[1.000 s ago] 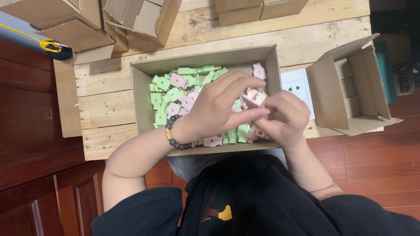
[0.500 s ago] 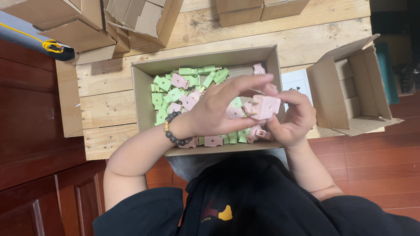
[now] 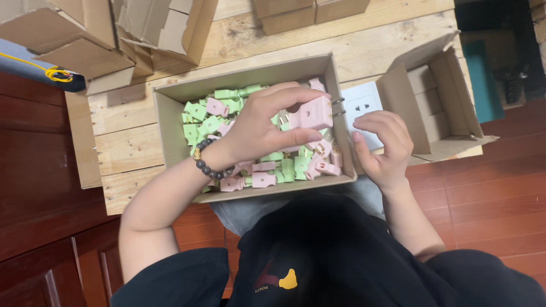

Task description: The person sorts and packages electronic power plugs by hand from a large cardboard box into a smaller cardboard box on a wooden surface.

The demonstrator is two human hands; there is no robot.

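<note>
head view: looking straight down over the person's dark top at a pale plank surface (image 3: pixel 131 148)
left hand (image 3: pixel 256 128): reaching over the open carton, grip closing around a pink plug, thumb below it, fingers curling over the top
pink plug (image 3: pixel 311 113): being held above the carton's right half, two metal prongs sticking out right, toward the white socket strip
left wrist: wearing a dark bead bracelet (image 3: pixel 207 165), resting over the carton's front part
right hand (image 3: pixel 382 145): hanging just right of the carton, grip loosely open, fingers half curled, holding nothing; fingertips lying over the near end of the socket strip, contact is hard to tell
white socket strip (image 3: pixel 361 105): lying flat on the surface between the carton and the small box, holes facing up
carton (image 3: pixel 170 122): open-topped cardboard box sitting mid-surface, front edge overhanging toward the person
carton contents: loose green plugs (image 3: pixel 224 105) and more pink ones (image 3: pixel 261 179) piling up mixed, green mostly to the back left, pink along the front
small box (image 3: pixel 438 96): open cardboard box standing right of the strip, flaps out, cardboard dividers showing inside
stacked boxes (image 3: pixel 148 28): more cardboard boxes sitting along the far edge of the surface
floor (image 3: pixel 483 193): red-brown boards showing on both sides
far left: grey object with a yellow cord (image 3: pixel 54 73) poking in at the frame edge, kind unclear
</note>
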